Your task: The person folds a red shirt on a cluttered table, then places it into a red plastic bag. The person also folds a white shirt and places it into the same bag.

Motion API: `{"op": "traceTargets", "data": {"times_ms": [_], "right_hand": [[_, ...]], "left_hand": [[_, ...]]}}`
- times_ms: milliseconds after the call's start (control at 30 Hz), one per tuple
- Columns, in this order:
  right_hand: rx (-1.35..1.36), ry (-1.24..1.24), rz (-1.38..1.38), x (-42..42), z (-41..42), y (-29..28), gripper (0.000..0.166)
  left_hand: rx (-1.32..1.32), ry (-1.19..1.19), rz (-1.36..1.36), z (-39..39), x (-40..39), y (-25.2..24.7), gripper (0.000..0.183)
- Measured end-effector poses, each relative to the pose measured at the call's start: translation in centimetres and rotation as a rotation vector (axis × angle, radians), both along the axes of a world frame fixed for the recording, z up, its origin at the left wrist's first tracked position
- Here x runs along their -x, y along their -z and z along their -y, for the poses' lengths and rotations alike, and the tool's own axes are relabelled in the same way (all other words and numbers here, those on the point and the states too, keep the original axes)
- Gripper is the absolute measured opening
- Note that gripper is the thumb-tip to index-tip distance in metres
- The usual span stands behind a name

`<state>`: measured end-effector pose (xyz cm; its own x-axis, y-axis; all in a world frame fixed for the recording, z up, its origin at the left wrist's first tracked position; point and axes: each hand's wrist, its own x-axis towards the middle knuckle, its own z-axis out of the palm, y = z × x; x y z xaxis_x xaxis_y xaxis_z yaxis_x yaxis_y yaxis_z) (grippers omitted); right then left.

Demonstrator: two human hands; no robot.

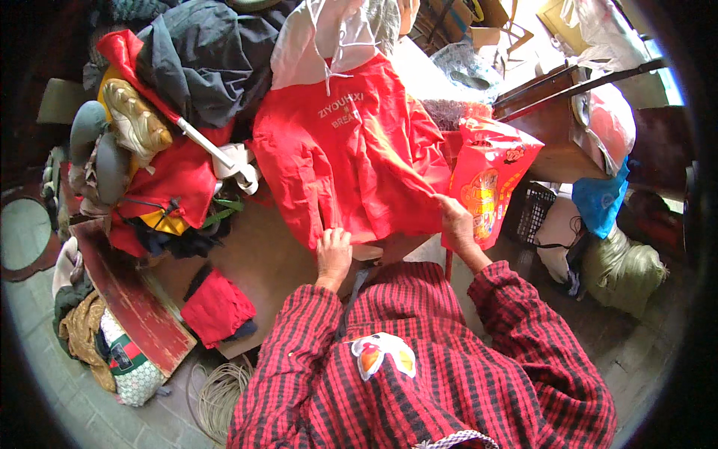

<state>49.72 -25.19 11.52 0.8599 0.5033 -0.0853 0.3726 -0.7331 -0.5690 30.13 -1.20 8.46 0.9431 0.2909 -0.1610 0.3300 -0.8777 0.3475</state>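
Observation:
A red and white hooded jacket (348,151) lies spread out in front of me, its white hood with drawstrings (322,42) at the far end and pale lettering on the red part. My left hand (334,257) has its fingers curled onto the lower end of the left sleeve, near the hem. Over on the right, my right hand (461,224) pinches the red fabric by the other sleeve's end. A red printed plastic packet (487,185) stands just beyond that hand.
Piled clothes and a dark grey garment (205,62) fill the left, with a shoe (134,120) among them. A folded red cloth (217,307) lies on a brown board (252,269). Below is a coil of cord (221,398). At right are a wooden box (555,129) and a woven sack (622,272).

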Motion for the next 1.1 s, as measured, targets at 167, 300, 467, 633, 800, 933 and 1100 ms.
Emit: {"op": "traceTargets", "data": {"times_ms": [167,300,467,633,800,933,1100], "right_hand": [[-0.233,0.219,-0.017,-2.0,0.8,-1.6,0.023],[-0.030,-0.157,0.096,0.4,-1.3,-3.4,0.059],[0.196,-0.161,0.316,3.9,-2.8,-0.3,0.059],[0.160,-0.153,0.363,2.0,-2.0,-0.1,0.044],[-0.029,-0.221,0.245,2.0,-3.7,-3.2,0.060],[-0.117,-0.286,0.157,5.6,-8.3,-5.9,0.077],[-0.192,-0.090,0.145,9.2,-14.0,-6.0,0.064]], "left_hand": [[0.106,-0.141,0.262,-2.9,1.0,-4.8,0.024],[0.236,-0.203,0.231,-3.8,0.8,-8.8,0.024],[0.252,-0.107,0.241,-4.8,-0.4,-11.0,0.025],[0.370,-0.141,0.191,-6.8,-0.9,-14.9,0.026],[0.339,-0.138,0.217,-8.8,-1.6,-16.0,0.019],[0.282,-0.143,0.262,-8.2,-2.6,-17.8,0.017],[0.279,-0.134,0.278,-6.8,-3.2,-19.6,0.018]]}}
